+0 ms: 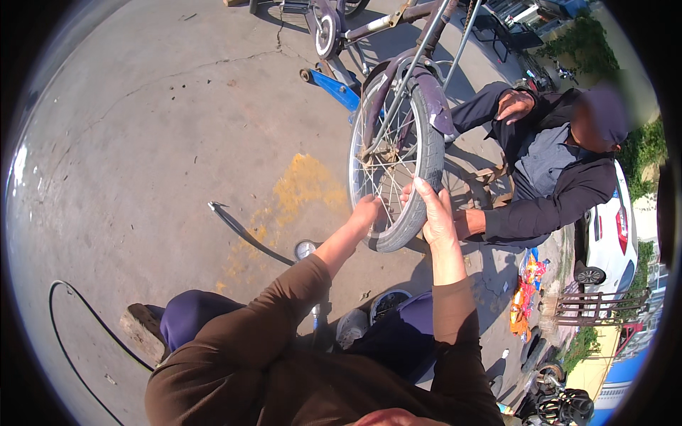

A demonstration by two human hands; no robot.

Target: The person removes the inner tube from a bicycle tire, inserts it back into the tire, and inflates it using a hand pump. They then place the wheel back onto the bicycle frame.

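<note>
In front of me is a wheel with a grey tire (429,160), wire spokes and a silvery rim, mounted in the fork of a purple cycle frame (327,28). A scuffed purple mudguard (442,117) covers part of the tire. My left hand (368,211) is closed on the rim's left side, fingertips partly hidden among the spokes. On the tire's lower right, my right hand (438,216) grips with its thumb along the tread. Close beside it is another person's hand (467,224); what that hand touches is hidden.
A person in dark clothes (561,188) sits at the right. A blue metal piece (332,89) lies beyond the wheel. Nearer are a pressure gauge (305,249) with a black hose (245,231) and a round container (388,302). Orange packaging (523,295) lies right.
</note>
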